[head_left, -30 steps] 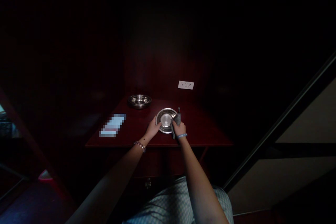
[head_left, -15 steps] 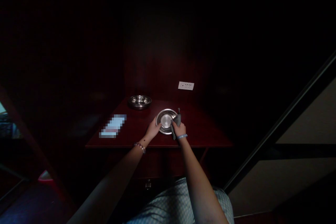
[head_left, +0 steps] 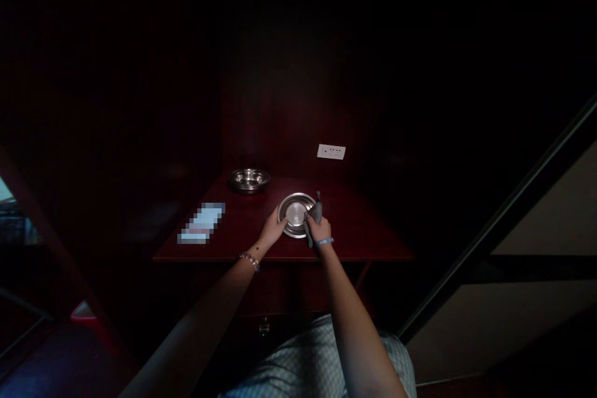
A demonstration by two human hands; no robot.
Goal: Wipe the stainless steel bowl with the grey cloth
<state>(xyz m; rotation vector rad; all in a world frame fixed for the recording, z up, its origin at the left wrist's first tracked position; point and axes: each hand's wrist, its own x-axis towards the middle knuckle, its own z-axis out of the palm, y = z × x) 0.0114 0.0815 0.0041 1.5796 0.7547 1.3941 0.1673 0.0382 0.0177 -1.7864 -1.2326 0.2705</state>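
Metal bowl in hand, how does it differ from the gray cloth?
The metal bowl is shiny and silvery, while the gray cloth is dull and darker. The bowl is round and open; the cloth is bunched. The left hand grips the bowl; the right hand clutches the cloth. Both are held, meeting at the bowl's right side.

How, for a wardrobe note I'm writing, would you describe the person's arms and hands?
The left hand is ungloved, with a bracelet of pinkish and pale beads and a small dark mark near the wrist. The right hand is ungloved too, with a narrow pale-blue wristband. No sleeves show on either forearm.
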